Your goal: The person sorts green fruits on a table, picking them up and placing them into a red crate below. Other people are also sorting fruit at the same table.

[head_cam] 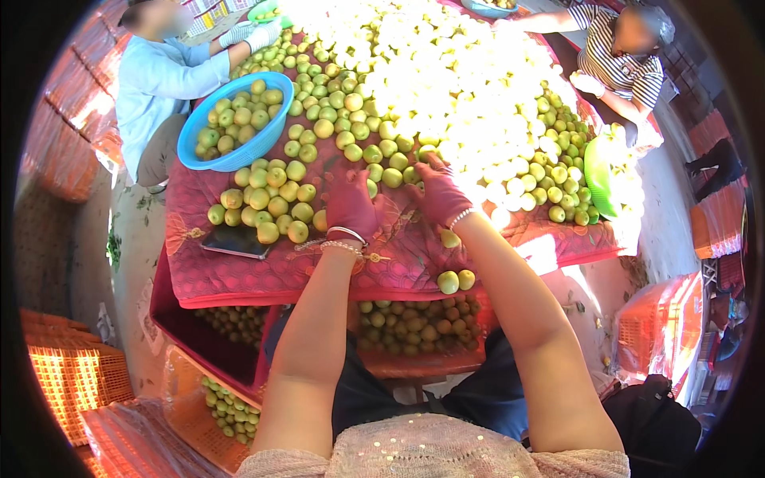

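Both my hands wear dark red gloves above a table with a quilted red cover. My left hand is over the cover, between a small group of round yellow-green fruit and the main heap; what lies under its fingers is hidden. My right hand reaches to the near edge of the heap, its fingers at the fruit; a firm hold cannot be made out. One fruit lies under my right wrist, and two more lie close together near the table's front edge.
A blue plastic basket of fruit stands at the left, a dark phone nearer me. A green basket lies at the right. Crates of fruit are below the table edge. Two people work at the far sides.
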{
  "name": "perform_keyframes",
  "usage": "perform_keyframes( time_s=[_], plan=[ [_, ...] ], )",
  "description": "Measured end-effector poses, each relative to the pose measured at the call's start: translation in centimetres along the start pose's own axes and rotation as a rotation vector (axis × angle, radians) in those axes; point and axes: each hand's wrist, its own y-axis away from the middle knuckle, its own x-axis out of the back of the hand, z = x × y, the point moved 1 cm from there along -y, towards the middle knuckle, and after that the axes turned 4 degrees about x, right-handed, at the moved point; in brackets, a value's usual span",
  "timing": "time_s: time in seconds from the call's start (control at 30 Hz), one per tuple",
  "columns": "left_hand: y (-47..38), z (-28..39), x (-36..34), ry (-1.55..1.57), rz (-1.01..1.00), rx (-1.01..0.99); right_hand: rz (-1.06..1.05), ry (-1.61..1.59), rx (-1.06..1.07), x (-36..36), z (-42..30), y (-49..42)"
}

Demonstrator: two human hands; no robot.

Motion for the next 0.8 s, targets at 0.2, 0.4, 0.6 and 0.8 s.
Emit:
perform_keyframes(
  time_s=[0.2, 0.4, 0.6, 0.8],
  plan=[
    [0.1, -0.5, -0.3, -0.046, -0.14, 0.012, -0.417, 0.46, 0.003, -0.4, -0.3, -2.4],
    [-0.4, 0.0, -0.1, 0.02, -0.079, -0.023, 0.073, 0.026, 0.101, 10.9, -0.8, 5.4],
    [-0.4, -0.7, -3.4, 0.38, 0.022, 0.02, -0.281, 0.14, -0.431, 21.7, 4.8, 16.9],
    [-0.3, -0.7, -4.6, 0.527, 0.067, 0.047, -0.176, 0.076, -0.529, 21.3, 6.4, 16.6]
  ],
)
